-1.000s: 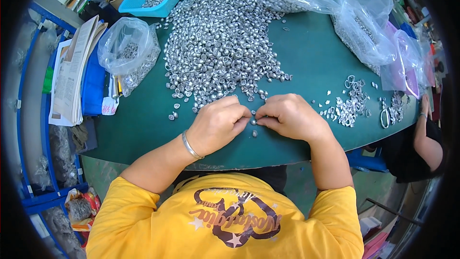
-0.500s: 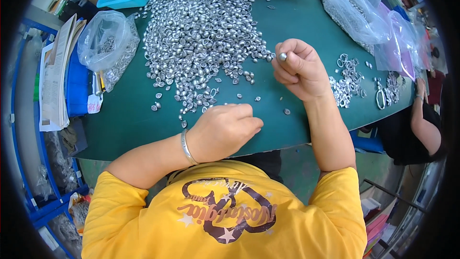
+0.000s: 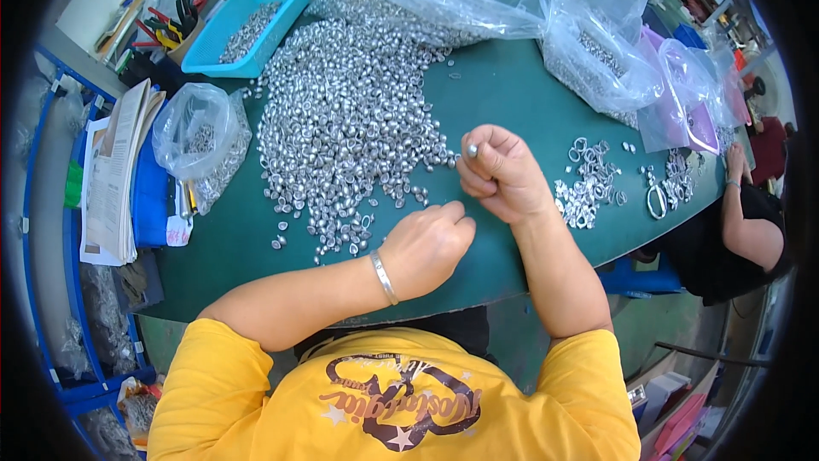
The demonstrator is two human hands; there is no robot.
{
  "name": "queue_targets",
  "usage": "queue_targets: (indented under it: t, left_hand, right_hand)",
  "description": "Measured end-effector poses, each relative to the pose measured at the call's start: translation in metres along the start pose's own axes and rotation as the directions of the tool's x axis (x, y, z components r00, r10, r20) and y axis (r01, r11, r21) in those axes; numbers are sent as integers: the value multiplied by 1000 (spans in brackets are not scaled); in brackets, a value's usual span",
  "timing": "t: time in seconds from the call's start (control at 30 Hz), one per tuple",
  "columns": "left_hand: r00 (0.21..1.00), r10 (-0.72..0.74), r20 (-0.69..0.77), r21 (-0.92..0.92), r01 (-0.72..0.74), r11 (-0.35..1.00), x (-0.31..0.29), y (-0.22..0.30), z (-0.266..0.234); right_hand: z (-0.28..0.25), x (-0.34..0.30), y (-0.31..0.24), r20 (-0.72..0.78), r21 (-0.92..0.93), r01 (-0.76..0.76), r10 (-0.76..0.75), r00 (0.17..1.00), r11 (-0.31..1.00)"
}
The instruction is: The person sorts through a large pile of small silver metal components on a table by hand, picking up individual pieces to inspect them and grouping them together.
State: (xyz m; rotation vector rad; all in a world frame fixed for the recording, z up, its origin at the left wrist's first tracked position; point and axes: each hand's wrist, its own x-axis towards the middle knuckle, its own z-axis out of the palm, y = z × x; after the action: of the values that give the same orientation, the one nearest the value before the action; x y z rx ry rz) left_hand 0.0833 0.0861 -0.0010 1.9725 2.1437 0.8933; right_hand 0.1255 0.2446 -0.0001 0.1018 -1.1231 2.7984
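R hand has tight pinch grip on small silver pc; L hand, near it, is curled, contents can't tell; metal-pcs pile lies left of R grip.

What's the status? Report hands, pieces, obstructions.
Right hand pinching one silver piece. Left hand knuckles-up, grip hidden. Silver pile ahead; plastic bag at its far end.

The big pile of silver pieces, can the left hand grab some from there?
Probably yes. The left hand is close to the near edge of the pile of silver pieces, and nothing seems to block the way. It looks curled, so it may need to open first.
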Motion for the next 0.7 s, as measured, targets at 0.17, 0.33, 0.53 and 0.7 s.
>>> queue_targets:
  t: [0.17, 0.33, 0.53, 0.7]
  left_hand:
    - [999, -51, 0, 24, 51, 998, -5, 3, -9]
    - [999, -31, -26, -8, 31, 999, -13, 1, -12]
    - [766, -544, 342, -800, 541, 258, -30, -12, -48]
    - [706, -565, 427, -904, 318, -285, -53, -44, -67]
  right_hand:
    - [-2, -4, 0, 25, 30, -26, 26, 999, 999]
    - [-2, -1, 2, 8, 46, -14, 13, 1000, 999]
    - [16, 2, -9, -167, 155, -63, 89, 982, 986]
    - [28, 0, 15, -326, -837, -274, -29, 945, 474]
